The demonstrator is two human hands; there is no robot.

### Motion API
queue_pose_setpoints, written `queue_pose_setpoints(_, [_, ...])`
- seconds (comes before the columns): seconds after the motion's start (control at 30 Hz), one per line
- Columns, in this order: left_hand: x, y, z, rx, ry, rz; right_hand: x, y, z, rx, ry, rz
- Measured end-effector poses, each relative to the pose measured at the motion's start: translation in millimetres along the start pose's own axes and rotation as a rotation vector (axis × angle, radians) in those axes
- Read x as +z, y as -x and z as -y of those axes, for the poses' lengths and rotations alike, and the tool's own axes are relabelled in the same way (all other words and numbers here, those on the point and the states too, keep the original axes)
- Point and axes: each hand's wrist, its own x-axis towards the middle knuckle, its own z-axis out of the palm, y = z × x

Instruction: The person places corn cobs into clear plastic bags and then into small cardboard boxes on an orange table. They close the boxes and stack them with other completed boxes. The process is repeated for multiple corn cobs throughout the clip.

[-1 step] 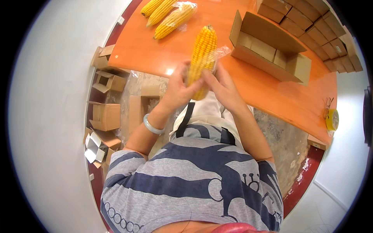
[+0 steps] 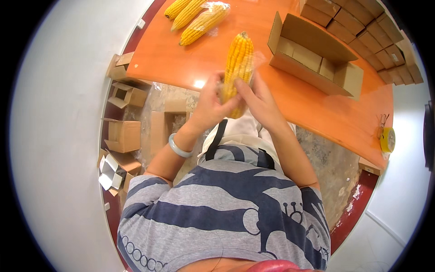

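A yellow ear of corn (image 2: 239,52) stands nearly upright between my two hands, just over the table's near edge. Clear plastic film clings to its middle and sticks out on the right side. My left hand (image 2: 211,97) is closed around the lower left of the ear. On the other side, my right hand (image 2: 256,97) grips it, thumb pressed across the front; motion smears some fingers. Farther off at the left lies an ear of corn in clear film (image 2: 204,25), beside an ear (image 2: 187,16) and another ear (image 2: 176,8).
An open cardboard box (image 2: 308,63) sits on the orange table (image 2: 181,68) to the right. Behind it rise stacked cartons (image 2: 362,34). A yellow tape roll (image 2: 387,139) is at the right edge. Opened boxes (image 2: 124,136) lie on the floor at left.
The ear of corn has shifted very slightly lower in my hands. The plastic film on its right side has moved a little.
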Motion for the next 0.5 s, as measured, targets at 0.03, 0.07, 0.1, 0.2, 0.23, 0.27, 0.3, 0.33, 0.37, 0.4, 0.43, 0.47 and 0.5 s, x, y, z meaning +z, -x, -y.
queue_pose_setpoints(0.03, [-2.1,1.2,-1.5,0.025,-0.105,0.032,1.6,0.9,-0.4,-0.003,0.047,-0.017])
queue_pose_setpoints(0.07, [-2.0,-1.5,-5.5,0.052,-0.207,0.066,0.2,1.1,-1.8,-0.007,0.097,-0.037])
queue_pose_setpoints(0.1, [-1.3,-3.6,-8.1,0.080,-0.308,0.101,-1.7,1.8,-2.9,-0.012,0.148,-0.058])
queue_pose_setpoints(0.2, [4.5,-7.2,-15.1,-0.033,-0.175,0.186,-10.2,7.7,1.8,-0.001,0.205,-0.119])
queue_pose_setpoints(0.23, [7.5,-3.6,-16.0,0.006,-0.218,0.209,-11.9,13.9,-2.3,-0.023,0.197,-0.144])
queue_pose_setpoints(0.27, [11.3,-4.8,-15.9,0.068,-0.265,0.228,-15.0,16.7,-6.3,-0.068,0.195,-0.167])
queue_pose_setpoints(0.3, [15.1,-4.7,-17.0,0.132,-0.313,0.242,-17.0,19.4,-5.3,-0.114,0.193,-0.185])
queue_pose_setpoints(0.33, [18.6,-3.7,-18.0,0.159,-0.321,0.274,-18.0,20.1,1.1,-0.126,0.190,-0.215])
queue_pose_setpoints(0.37, [21.0,-3.0,-19.9,0.188,-0.329,0.306,-17.9,20.7,6.4,-0.140,0.187,-0.244])
queue_pose_setpoints(0.4, [25.6,-1.5,-26.7,0.123,-0.233,0.285,-16.4,23.9,9.7,-0.139,0.179,-0.275])
queue_pose_setpoints(0.43, [26.7,-1.7,-22.8,0.098,-0.284,0.399,-16.0,26.0,13.6,-0.142,0.182,-0.284])
queue_pose_setpoints(0.47, [29.8,-0.5,-27.9,-0.012,-0.228,0.439,-17.9,26.6,16.3,-0.147,0.185,-0.291])
queue_pose_setpoints(0.5, [35.7,7.2,-21.0,-0.042,-0.134,0.427,-18.2,28.5,17.2,-0.149,0.189,-0.295])
